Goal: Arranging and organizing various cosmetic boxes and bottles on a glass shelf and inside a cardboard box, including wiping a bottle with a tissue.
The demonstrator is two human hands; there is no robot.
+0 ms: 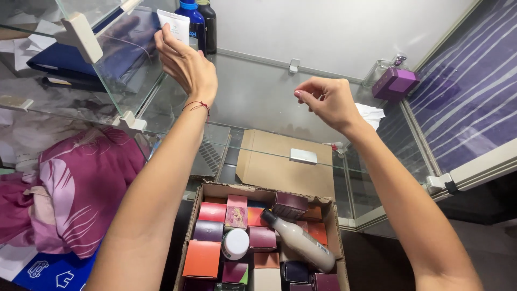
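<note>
Head view over a glass display shelf (258,97): my left hand (186,64) pinches a white tube (175,24) upright near two dark bottles (200,21) at the back, while my right hand (326,99) hovers empty, fingers loosely curled, above a cardboard box (215,189) of small coloured cartons.
</note>
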